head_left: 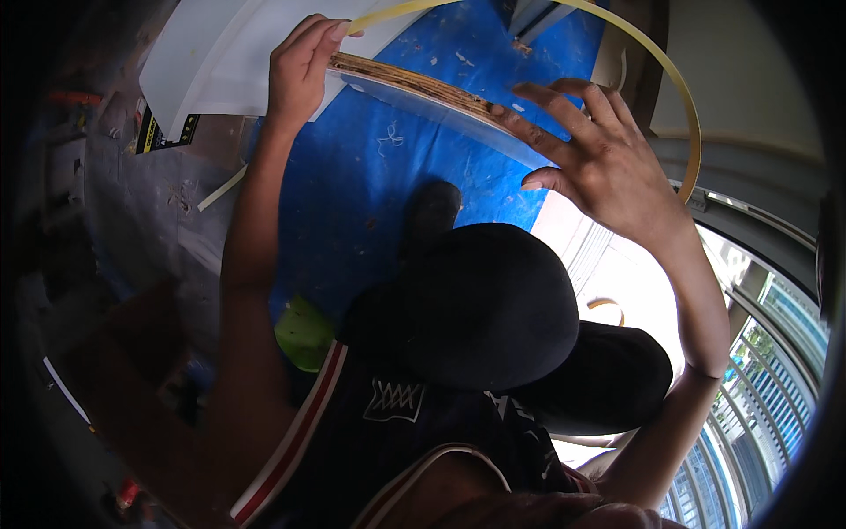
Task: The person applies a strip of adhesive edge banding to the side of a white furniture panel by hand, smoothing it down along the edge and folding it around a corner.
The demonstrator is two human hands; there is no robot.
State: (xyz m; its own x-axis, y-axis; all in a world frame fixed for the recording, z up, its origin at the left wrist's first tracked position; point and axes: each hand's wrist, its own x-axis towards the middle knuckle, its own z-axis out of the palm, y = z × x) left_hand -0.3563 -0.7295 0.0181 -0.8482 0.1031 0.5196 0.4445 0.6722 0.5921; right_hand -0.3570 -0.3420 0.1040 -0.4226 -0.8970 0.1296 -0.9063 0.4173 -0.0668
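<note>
A white-faced board (441,110) stands in front of me with its raw, brown plywood edge upward. My left hand (302,70) is at the left end of that edge, thumb and fingers pinched on the end of a pale yellow edge-banding strip (677,79). From there the thin strip arches up along the top of the view and bends down behind my right wrist. My right hand (604,154) is open with fingers spread over the board's right end. Its index fingertip is at the raw edge, and whether it presses there I cannot tell.
Blue sheeting (352,220) with scraps covers the floor. White panels (229,53) stand at the far left, near a loose pale strip (222,189). A green object (303,333) lies by my left arm. Metal railings (758,379) are at the right, and my bent knee (493,300) is below the board.
</note>
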